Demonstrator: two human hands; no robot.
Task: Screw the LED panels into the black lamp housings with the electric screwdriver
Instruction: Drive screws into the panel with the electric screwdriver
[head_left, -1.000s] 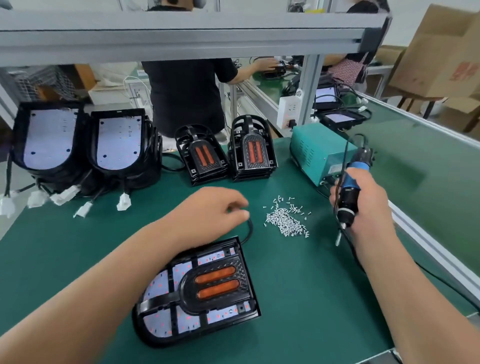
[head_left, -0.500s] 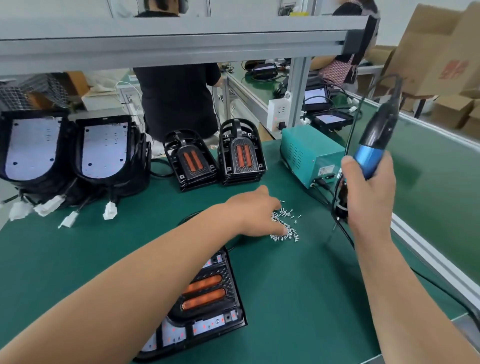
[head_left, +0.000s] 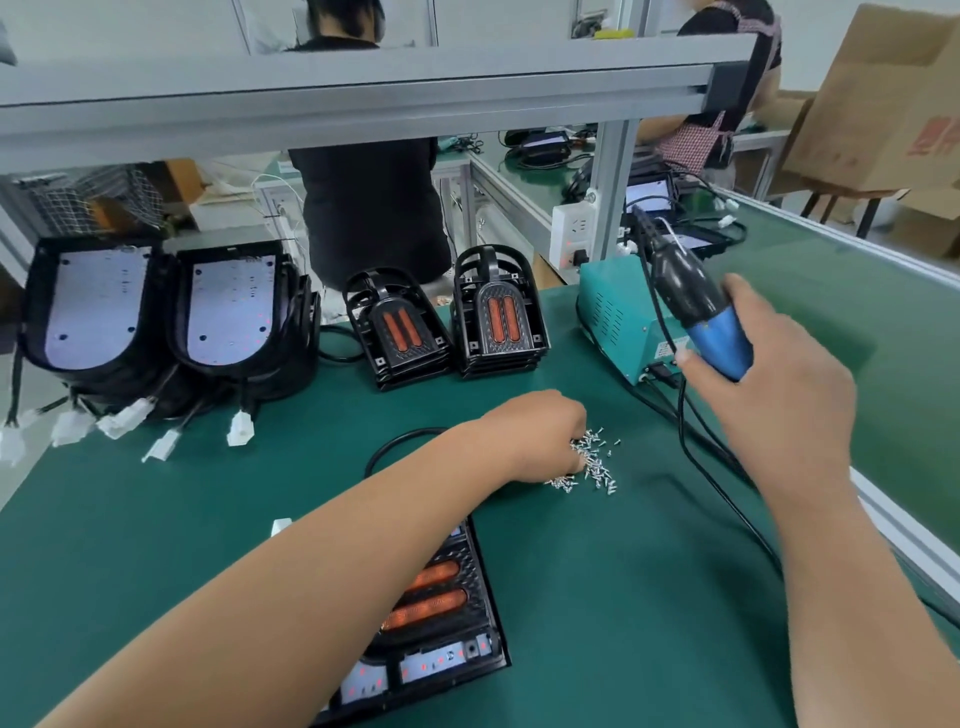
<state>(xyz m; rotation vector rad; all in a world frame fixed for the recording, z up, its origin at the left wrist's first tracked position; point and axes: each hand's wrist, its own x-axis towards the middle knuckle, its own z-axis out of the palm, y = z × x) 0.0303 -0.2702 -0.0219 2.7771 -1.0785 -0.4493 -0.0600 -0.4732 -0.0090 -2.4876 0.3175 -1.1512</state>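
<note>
A black lamp housing with an LED panel and an orange-striped black cover lies at the front centre of the green mat, partly hidden under my left forearm. My left hand is knuckles-up on the pile of small silver screws, its fingers curled down into them. My right hand grips the blue and black electric screwdriver, held tilted in the air to the right of the pile; its bit is hidden behind the hand.
Two stacks of housings with white LED panels stand at the back left, with white connectors in front. Two stacks of orange-striped covers stand mid-back. A teal power box and the screwdriver cable lie right. A green conveyor runs alongside.
My left hand left the lamp housing and reached right into the screw pile. My right hand raised and tilted the screwdriver. The view shifted, so the housing sits lower in frame.
</note>
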